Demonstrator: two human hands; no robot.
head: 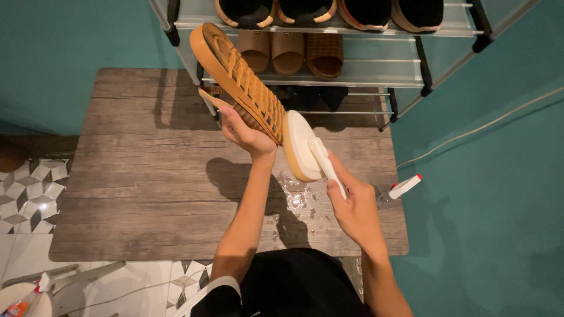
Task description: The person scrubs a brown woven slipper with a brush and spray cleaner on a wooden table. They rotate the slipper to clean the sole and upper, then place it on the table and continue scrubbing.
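The sandal point(241, 82) sole at upper centre is tan-orange with a ribbed, crosshatched tread; the scrub brush point(305, 149) is white with a cream edge; the floor mat point(147, 176) shows grey-brown wood grain; the wall point(59, 53) is teal; the lower-left tiles point(29, 194) carry grey-and-white geometric cubes.

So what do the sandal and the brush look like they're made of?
The sandal looks like tan rubber or moulded synthetic, matte, with a woven-pattern tread on its sole; leather can't be ruled out. The brush looks like smooth white plastic, slightly glossy, with a pale tan bristle or sponge edge pressed against the sole.
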